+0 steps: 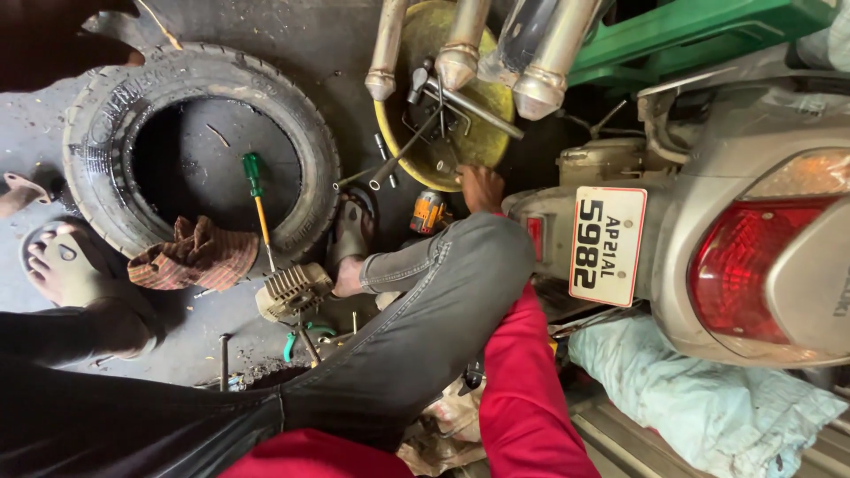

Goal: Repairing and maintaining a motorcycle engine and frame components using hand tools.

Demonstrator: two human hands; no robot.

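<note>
Head view shows your right hand [479, 188] in its red sleeve reaching the round yellow metal tray [482, 133] of tools; whether it grips anything is unclear. Your left hand is out of sight, and a green-handled screwdriver [258, 205] lies inside the black rubber tyre [106, 115].

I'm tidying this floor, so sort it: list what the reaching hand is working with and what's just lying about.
In hand:
- right hand, reaching at the rim of the yellow pan
- wrenches and sockets in that pan

Lying about:
- tyre
- green-handled screwdriver inside it
- checked rag
- finned engine cylinder
- light blue cloth

The left hand is out of view.
</note>
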